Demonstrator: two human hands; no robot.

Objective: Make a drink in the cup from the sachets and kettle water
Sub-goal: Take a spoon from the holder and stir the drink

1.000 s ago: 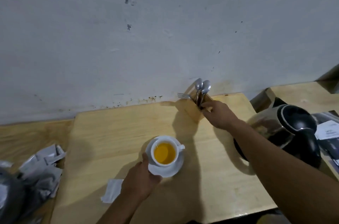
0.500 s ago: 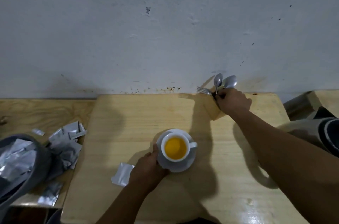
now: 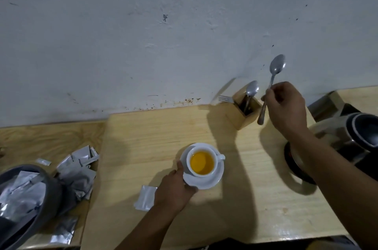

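A white cup [image 3: 212,165] full of yellow drink stands on a white saucer [image 3: 206,182] in the middle of the wooden table. My left hand [image 3: 173,190] grips the saucer's near-left rim. My right hand [image 3: 286,106] is up at the back right, shut on a metal spoon [image 3: 273,77] held bowl-up beside the wooden cutlery holder [image 3: 243,112]. The dark kettle [image 3: 347,139] stands at the right, partly behind my right forearm. A silver sachet [image 3: 146,197] lies flat just left of my left hand.
A second spoon [image 3: 251,90] and a fork [image 3: 225,98] stay in the holder against the wall. At the left, a dark bowl [image 3: 41,208] holds silver sachets, and several torn sachets [image 3: 79,170] lie beside it on a lower wooden surface.
My right hand has lifted one spoon up and out of the holder and drawn it to the right. My left hand has stayed on the saucer.
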